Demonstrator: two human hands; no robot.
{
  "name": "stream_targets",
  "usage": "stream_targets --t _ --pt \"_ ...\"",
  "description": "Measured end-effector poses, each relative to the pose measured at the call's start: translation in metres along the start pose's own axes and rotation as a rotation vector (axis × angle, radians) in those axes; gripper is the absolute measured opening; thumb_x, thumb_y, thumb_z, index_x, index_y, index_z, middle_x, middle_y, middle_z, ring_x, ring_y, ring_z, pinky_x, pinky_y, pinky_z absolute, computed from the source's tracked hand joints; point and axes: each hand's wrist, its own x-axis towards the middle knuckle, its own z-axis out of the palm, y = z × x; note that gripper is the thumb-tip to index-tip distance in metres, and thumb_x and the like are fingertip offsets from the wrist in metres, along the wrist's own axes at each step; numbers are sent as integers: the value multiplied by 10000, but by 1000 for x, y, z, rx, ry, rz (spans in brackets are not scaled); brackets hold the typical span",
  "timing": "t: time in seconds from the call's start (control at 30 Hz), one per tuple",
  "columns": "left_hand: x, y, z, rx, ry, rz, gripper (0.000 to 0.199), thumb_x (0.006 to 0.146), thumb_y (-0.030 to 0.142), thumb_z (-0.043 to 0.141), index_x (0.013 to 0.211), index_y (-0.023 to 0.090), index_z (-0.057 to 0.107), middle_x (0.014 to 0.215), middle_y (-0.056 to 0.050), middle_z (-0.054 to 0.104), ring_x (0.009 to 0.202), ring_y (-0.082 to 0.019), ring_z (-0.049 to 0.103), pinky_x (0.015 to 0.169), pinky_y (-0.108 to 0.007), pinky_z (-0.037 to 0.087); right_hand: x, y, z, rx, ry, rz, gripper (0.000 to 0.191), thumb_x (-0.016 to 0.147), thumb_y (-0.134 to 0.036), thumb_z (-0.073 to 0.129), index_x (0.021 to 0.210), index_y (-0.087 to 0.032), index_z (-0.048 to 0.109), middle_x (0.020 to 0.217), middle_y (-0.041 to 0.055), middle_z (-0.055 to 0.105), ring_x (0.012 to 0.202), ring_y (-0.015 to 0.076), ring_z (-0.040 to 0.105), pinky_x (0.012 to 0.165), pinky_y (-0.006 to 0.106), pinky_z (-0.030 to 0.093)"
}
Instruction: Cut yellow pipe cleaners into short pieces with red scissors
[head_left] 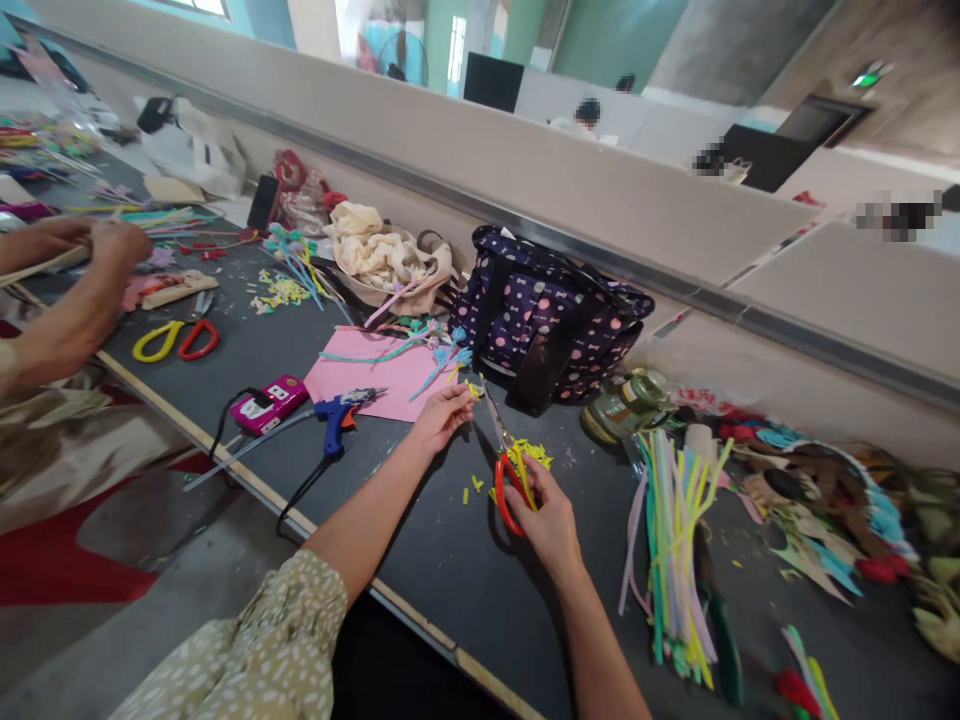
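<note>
My right hand (pixel 551 510) grips a pair of scissors (pixel 512 480) with one red and one yellow handle loop, its blades pointing away from me and slightly parted. Close to the blade tips, my left hand (pixel 444 415) pinches a small yellow piece (pixel 474 391). Under and beside the scissors lies a pile of short yellow cut pieces (pixel 534 455), with a few loose ones nearer me. Left of my left hand is a pink sheet (pixel 367 360) with blue and green fuzzy stems and small flowers on it.
A blue glue gun (pixel 335 420) and a magenta box (pixel 268 404) lie to the left. A dark patterned bag (pixel 551 310) and a glass jar (pixel 626 405) stand behind. On the right is a bundle of coloured stems (pixel 679 550). Another person's hands (pixel 112 245) work at far left.
</note>
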Motion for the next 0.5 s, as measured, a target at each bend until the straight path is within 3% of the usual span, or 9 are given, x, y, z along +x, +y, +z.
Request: stream_targets --t 0.1,0.2,0.37,0.5 --pt "-1 1 1 -15 4 -7 234 634 110 754 821 108 612 672 -21 658 505 -56 558 514 -164 485 0 3 3 53 15 17 577 737 -480 596 1229 -184 536 782 -3 647 640 131 587 612 254 484" --pt "-3 1 2 -2 -1 -7 243 633 122 759 827 111 613 673 -11 656 509 -56 560 526 -170 487 -1 5 3 -40 63 -14 538 751 -500 583 1188 -187 560 714 -13 626 594 130 572 604 259 480" --pt "-3 -1 2 30 11 -8 215 643 107 740 824 114 625 695 -16 667 557 -78 597 614 -220 527 -2 4 1 -204 124 -165 419 806 -434 527 1135 -178 575 952 69 674 780 175 643 737 300 501" --pt "-1 -1 1 35 -7 21 212 646 106 735 827 121 625 697 -20 672 620 -99 626 690 -255 535 -2 6 1 -264 127 -193 372 812 -396 516 1113 -185 574 969 73 679 833 186 652 735 299 507"
